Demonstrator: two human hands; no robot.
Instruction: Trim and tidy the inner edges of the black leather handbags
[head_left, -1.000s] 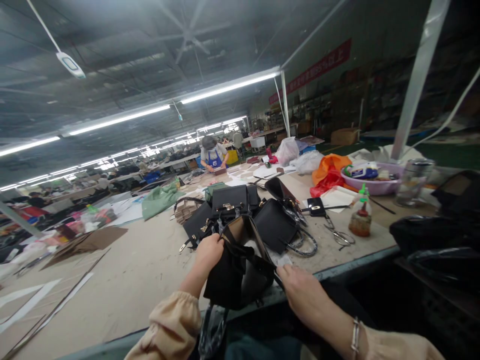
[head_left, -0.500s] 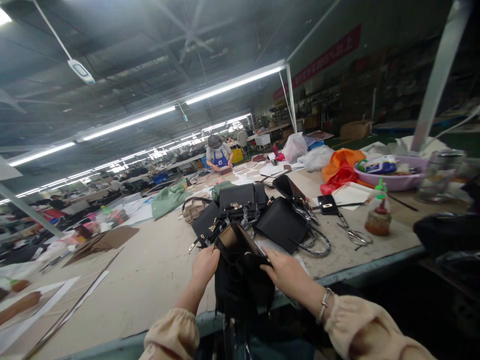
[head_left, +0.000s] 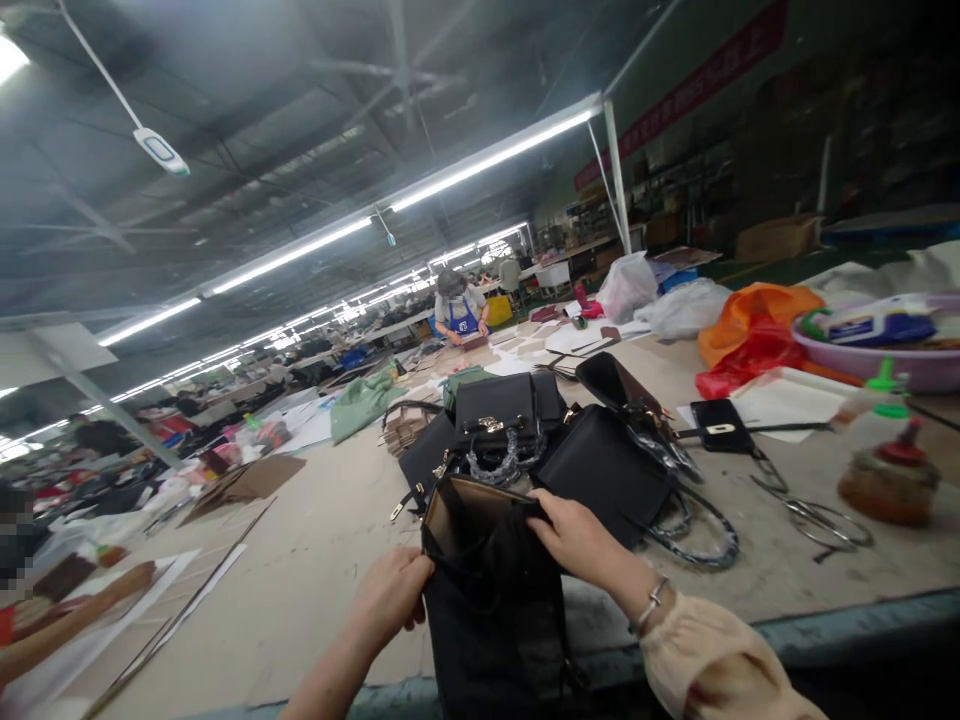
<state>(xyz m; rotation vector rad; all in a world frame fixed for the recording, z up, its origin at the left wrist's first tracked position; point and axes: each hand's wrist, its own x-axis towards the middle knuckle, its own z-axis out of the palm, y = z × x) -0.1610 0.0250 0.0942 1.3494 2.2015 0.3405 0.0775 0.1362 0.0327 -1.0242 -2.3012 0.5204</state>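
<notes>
A black bag (head_left: 487, 620) hangs at the table's front edge with its mouth open, showing a tan lining. My left hand (head_left: 391, 592) pinches the bag's left rim with closed fingers. On the right rim, my right hand (head_left: 574, 530) is closed on the black material, thumb and fingers together. Just behind the bag lie several finished-looking black handbags, one with a gold clasp (head_left: 495, 408) and another lying flat (head_left: 604, 470), with plastic-wrapped handles.
On the table (head_left: 315, 560), scissors (head_left: 821, 520), a glue bottle (head_left: 892, 475) and a black phone-like piece (head_left: 721, 425) lie right. A purple basin (head_left: 885, 365) stands behind. A person's arm (head_left: 82, 620) reaches in at left; another person (head_left: 461, 310) works far back.
The view has moved closer and turned, so the table items appear larger and farther right. The black bag's mouth has shifted slightly and opened toward me, both hands still on its rim.
</notes>
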